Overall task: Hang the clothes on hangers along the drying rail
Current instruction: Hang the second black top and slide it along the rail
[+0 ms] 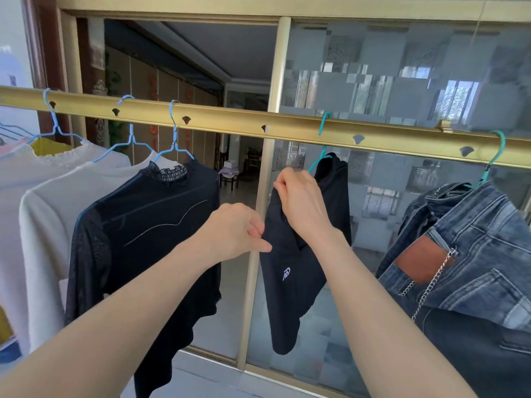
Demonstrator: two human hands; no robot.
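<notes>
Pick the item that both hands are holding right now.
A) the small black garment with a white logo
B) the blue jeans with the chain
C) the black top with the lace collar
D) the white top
A: the left hand pinches the edge of the small black garment and the right hand grips its top, under the teal hanger hooked on the rail.

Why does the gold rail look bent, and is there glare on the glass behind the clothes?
Head view: the wide-angle lens bows the rail, so it seems to slope; the patterned glass shows bright window reflections but no harsh glare; daylight is soft and even; the left hand, right hand and the black garment they grip look sharp.
</notes>
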